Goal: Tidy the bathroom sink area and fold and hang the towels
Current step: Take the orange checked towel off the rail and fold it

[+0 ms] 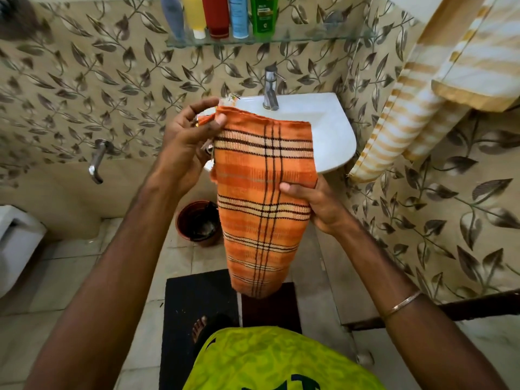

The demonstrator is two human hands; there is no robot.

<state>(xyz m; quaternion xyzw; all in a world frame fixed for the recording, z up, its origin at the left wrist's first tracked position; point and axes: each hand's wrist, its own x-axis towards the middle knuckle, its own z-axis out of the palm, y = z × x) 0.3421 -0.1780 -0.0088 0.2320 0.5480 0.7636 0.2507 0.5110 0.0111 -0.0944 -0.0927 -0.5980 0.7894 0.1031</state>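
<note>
An orange checked towel (261,198), folded into a long strip, hangs in front of the white sink (329,130). My left hand (188,142) pinches its top left corner between thumb and fingers. My right hand (315,204) grips the towel's right edge about halfway down, thumb on the front. The lower end of the towel hangs free above the floor mat. A yellow and white striped towel (416,114) hangs at the upper right.
A glass shelf (309,39) above the chrome tap (270,88) holds several bottles (239,15). A wall tap (97,159) juts out at the left, a toilet (14,243) at the far left. A brown bin (197,223) stands under the sink, a dark mat (202,299) on the floor.
</note>
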